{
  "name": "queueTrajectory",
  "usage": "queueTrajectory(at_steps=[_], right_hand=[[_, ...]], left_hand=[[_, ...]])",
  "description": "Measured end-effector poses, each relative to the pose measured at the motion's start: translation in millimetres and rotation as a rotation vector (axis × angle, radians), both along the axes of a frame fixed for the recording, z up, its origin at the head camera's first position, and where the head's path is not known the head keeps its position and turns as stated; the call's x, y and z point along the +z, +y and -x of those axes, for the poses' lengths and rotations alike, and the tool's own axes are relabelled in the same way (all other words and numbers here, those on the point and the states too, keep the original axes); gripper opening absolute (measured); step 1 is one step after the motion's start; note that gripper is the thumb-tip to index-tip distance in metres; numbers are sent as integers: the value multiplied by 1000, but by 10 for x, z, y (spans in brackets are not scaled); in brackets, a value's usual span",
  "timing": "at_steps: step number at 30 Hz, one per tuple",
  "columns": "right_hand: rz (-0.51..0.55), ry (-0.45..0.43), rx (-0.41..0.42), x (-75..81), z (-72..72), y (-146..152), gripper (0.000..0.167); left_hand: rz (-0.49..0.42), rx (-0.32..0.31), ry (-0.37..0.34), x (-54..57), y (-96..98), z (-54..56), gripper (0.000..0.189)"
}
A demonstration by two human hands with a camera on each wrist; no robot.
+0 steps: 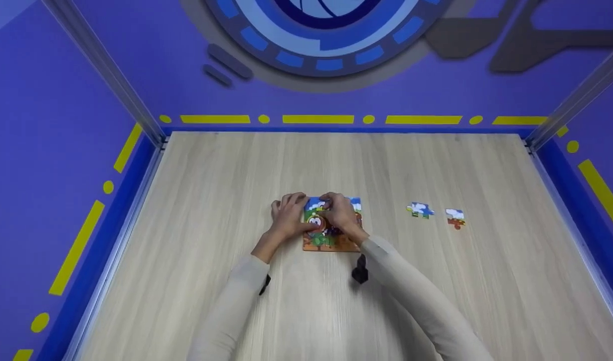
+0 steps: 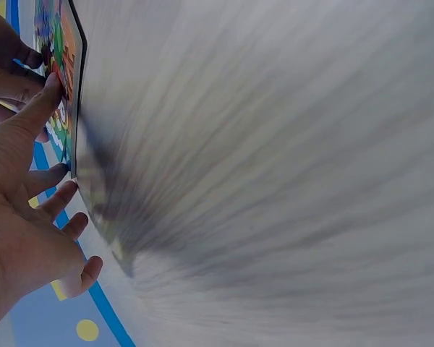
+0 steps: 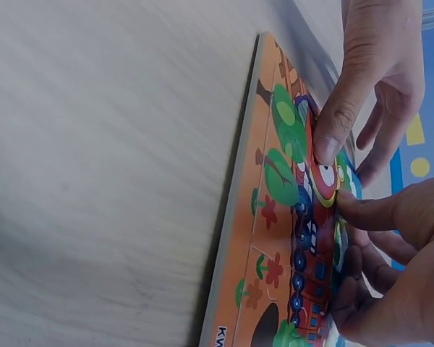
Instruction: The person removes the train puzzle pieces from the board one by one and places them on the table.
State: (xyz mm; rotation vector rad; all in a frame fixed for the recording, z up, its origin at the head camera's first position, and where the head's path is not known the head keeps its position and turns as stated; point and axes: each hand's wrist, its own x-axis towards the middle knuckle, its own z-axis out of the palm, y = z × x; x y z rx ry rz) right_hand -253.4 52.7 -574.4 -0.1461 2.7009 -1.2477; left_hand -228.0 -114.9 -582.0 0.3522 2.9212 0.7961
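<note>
A colourful jigsaw puzzle (image 1: 331,244) in a flat tray lies on the table, its picture showing a red train with a face, green bushes and an orange ground. My left hand (image 1: 288,218) is at its left edge, thumb pressing on the train's face and the other fingers spread along the side. Over the puzzle's upper middle, my right hand (image 1: 342,213) has bent fingers and thumb pinching a puzzle piece (image 3: 339,249); most of that piece is hidden by the hand. In the right wrist view, the right thumb (image 3: 365,210) lies close to the left thumb (image 3: 329,141).
Two loose puzzle pieces lie to the right: a blue and white one (image 1: 420,210) and one with white and brown (image 1: 455,218). The wooden table (image 1: 226,175) is bordered by blue walls (image 1: 316,100). Black straps or mounts (image 1: 360,271) hang below the wrists.
</note>
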Motion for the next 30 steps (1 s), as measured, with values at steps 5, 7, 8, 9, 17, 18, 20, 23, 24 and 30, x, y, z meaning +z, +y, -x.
queueTrajectory(at_steps=[5, 7, 8, 9, 17, 18, 20, 23, 24, 30], right_hand=[[46, 28, 41, -1, 0, -55, 33], [60, 45, 50, -4, -1, -57, 32], [67, 53, 51, -6, -3, -54, 32], [65, 73, 54, -9, -5, -48, 32], [77, 175, 75, -34, -33, 25, 36], [84, 170, 76, -32, -33, 32, 36], [94, 152, 75, -29, -29, 46, 35], [100, 112, 68, -17, -19, 69, 34], [102, 98, 66, -11, -18, 80, 35], [131, 50, 65, 32, -11, 157, 36]], left_hand=[[16, 21, 8, 5, -34, -30, 79], [13, 18, 7, 3, -38, -33, 80], [10, 14, 8, 3, -36, -32, 80], [10, 9, 8, 3, -33, -31, 80], [26, -6, 37, -4, 12, -15, 79], [26, -6, 35, -1, 16, -14, 79], [26, -6, 31, 0, 25, -8, 79], [25, -3, 16, 3, 34, 0, 80], [24, -2, 10, 4, 37, 3, 81], [36, 3, -12, 1, 37, 12, 84]])
